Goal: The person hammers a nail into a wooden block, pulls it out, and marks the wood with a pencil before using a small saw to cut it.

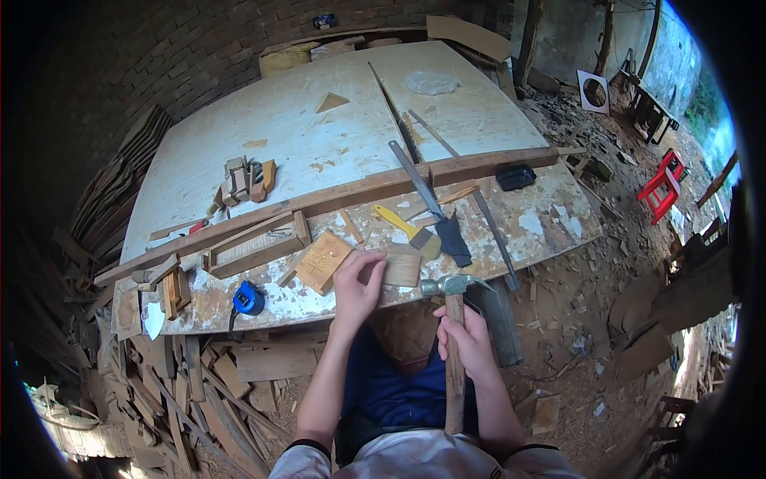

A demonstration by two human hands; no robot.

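My right hand (466, 342) is wrapped round the wooden handle of a claw hammer (454, 351). The hammer stands roughly upright in front of my lap, its steel head at the table's front edge. My left hand (361, 281) is at the table edge, fingers curled and their tips close to the thumb; whatever they pinch, if anything, is too small to make out. It overlaps the right side of a square light wooden block (322, 262) with marks on top. Right of this hand lies a flat wood piece (402, 270).
A yellow paintbrush (399, 222), a handsaw (416, 180), a dark metal bar (495, 236) and a wooden frame (259, 246) lie nearby. The blue tape measure (248, 298) sits front left. A long beam (319, 191) crosses the table. Scrap wood (231, 399) covers the floor.
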